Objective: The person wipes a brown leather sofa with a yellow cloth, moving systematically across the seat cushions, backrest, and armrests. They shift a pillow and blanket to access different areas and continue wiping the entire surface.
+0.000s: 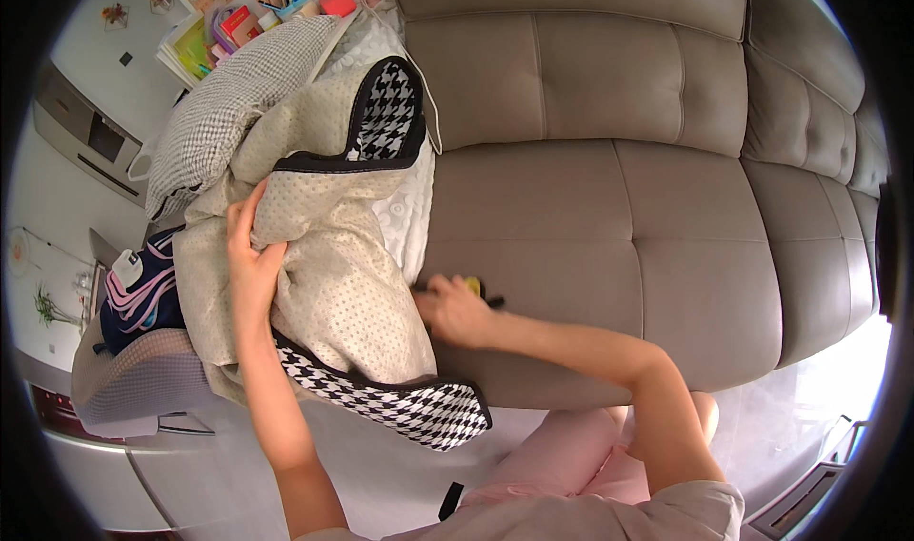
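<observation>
A beige dotted fabric cover (pixel 335 277) with black-and-white houndstooth trim (pixel 428 409) and black binding lies bunched over the sofa's left end. My left hand (pixel 253 263) grips a fold of it between thumb and fingers. Beside the cover's right edge, my right hand (pixel 457 312) is curled and blurred, low over the brown leather sofa seat (pixel 543 255). A small yellow and black object (pixel 473 285) shows just behind its knuckles; whether the hand holds it is unclear. Part of that object is hidden by the hand.
A checked pillow (pixel 235 98) leans beyond the cover, near a shelf with stationery. White lace cloth (pixel 403 220) and a white cable (pixel 432 105) run along the sofa. A navy and pink backpack (pixel 146 291) sits on a grey mesh-covered chair (pixel 143 377) at left.
</observation>
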`<state>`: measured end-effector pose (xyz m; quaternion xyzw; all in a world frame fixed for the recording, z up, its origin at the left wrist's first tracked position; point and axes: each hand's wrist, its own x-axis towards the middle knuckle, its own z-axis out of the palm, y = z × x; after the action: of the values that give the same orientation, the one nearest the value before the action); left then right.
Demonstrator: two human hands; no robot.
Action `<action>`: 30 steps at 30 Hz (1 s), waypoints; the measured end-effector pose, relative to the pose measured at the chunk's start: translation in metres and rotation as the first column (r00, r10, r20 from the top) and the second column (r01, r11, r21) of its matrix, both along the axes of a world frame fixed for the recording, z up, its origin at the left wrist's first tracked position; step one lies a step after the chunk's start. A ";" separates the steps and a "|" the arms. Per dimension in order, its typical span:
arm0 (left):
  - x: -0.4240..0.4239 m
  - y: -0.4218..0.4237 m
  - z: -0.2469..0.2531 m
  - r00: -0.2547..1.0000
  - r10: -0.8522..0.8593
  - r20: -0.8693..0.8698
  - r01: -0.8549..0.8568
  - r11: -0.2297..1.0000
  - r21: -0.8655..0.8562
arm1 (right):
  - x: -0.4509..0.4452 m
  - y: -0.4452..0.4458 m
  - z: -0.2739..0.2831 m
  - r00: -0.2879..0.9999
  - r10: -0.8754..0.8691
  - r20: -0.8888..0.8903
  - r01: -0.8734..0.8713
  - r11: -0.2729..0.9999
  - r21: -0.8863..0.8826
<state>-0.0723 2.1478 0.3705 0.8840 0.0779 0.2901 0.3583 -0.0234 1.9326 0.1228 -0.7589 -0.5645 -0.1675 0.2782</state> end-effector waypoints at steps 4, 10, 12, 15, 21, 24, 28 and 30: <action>0.002 0.001 0.004 1.000 -0.021 -0.003 0.021 0.997 0.076 | -0.059 -0.059 0.007 0.558 0.591 -0.582 -0.735 0.678 -0.016; -0.001 0.002 0.002 0.999 -0.033 0.007 0.033 0.999 -0.016 | 0.113 -0.048 0.063 0.827 -0.021 -0.562 0.112 0.986 0.127; 0.008 -0.004 0.002 0.997 -0.070 0.023 0.070 0.998 -0.009 | 0.205 -0.041 0.026 0.867 -0.170 -0.469 0.298 0.930 0.214; 0.006 0.005 0.000 0.999 -0.048 0.020 0.047 0.998 0.045 | 0.229 -0.014 -0.002 0.879 -0.311 -0.361 0.383 0.912 0.146; 0.003 0.001 -0.002 0.999 -0.032 0.018 0.032 0.999 -0.006 | 0.136 0.013 -0.001 0.962 0.186 -0.201 -0.180 0.983 0.048; 0.001 0.005 0.003 0.999 -0.035 0.023 0.034 0.999 0.038 | 0.157 0.001 0.040 0.507 0.348 -0.788 -0.574 0.819 -0.008; 0.010 0.001 -0.002 0.997 -0.067 0.037 0.065 0.996 0.057 | 0.230 -0.009 0.009 0.871 -0.479 -0.104 0.483 0.876 0.011; 0.004 0.004 -0.001 0.998 -0.047 0.032 0.044 0.996 0.072 | 0.212 0.010 -0.008 0.877 -0.479 -0.027 0.477 0.877 -0.058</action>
<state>-0.0685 2.1513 0.3699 0.8927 0.0414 0.2993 0.3344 0.1888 1.9427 0.1152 -0.8846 -0.3577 -0.2016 0.2209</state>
